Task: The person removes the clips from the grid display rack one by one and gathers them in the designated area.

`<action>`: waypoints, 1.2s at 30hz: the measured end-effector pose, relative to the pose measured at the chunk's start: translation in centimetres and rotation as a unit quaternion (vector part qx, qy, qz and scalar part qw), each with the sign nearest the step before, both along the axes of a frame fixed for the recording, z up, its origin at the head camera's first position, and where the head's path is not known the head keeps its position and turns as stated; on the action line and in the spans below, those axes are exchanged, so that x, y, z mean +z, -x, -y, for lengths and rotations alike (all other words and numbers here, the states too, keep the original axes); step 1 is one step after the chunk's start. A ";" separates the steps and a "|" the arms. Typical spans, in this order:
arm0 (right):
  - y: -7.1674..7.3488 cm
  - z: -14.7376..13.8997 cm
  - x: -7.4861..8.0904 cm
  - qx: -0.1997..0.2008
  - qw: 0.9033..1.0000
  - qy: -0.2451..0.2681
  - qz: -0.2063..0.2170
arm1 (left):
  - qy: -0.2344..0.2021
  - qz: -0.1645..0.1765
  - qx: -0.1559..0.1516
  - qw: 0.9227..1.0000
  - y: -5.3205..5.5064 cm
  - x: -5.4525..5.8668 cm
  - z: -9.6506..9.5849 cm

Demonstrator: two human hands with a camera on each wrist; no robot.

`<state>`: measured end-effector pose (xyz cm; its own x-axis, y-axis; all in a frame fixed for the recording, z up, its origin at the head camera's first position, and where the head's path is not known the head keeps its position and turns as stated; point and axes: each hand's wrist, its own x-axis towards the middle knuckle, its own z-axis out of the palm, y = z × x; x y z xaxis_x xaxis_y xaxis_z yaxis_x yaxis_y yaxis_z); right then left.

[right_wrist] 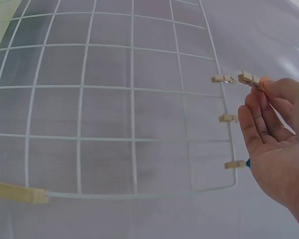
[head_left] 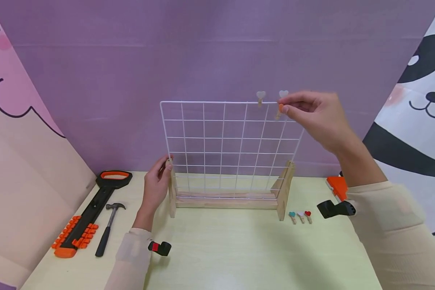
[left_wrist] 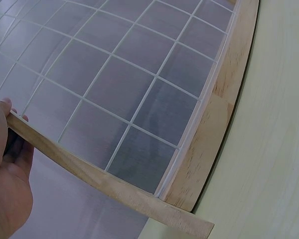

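A white wire grid (head_left: 222, 139) stands upright in a wooden stand (head_left: 226, 203). My left hand (head_left: 156, 181) grips the stand's left upright (left_wrist: 89, 172) near its top, thumb on one side and fingers behind. My right hand (head_left: 317, 117) pinches a mini wooden clothespin (right_wrist: 249, 78) with an orange end between thumb and fingertips, close to the grid's top bar. Clipped on that bar are heart-topped clothespins, one with a white heart (head_left: 261, 95) and another white heart (head_left: 283, 93) just behind my fingers. The right wrist view shows another clipped peg (right_wrist: 234, 164) near the grid's corner.
Three heart clothespins (head_left: 301, 217) in teal, white and red lie right of the stand. To the left are a claw hammer (head_left: 106, 231) and a black-and-orange tool holder (head_left: 94, 209). An orange object (head_left: 337, 187) sits partly behind my right sleeve. A purple cloth (head_left: 217, 48) hangs behind.
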<state>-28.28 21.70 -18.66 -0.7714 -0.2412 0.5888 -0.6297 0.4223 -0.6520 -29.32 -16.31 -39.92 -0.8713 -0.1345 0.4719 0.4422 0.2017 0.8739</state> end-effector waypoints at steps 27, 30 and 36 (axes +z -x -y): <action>-0.4 -6.0 -10.4 -0.060 0.992 -0.043 0.103 | -0.003 -0.039 -0.017 0.999 2.3 -2.1 0.2; -0.7 -6.6 -11.6 -0.070 0.989 -0.045 0.124 | -0.002 -0.046 -0.017 0.999 2.9 -2.9 0.5; -1.1 -7.8 -13.7 -0.067 0.987 -0.038 0.140 | 0.002 -0.034 -0.011 0.999 2.7 -2.8 0.6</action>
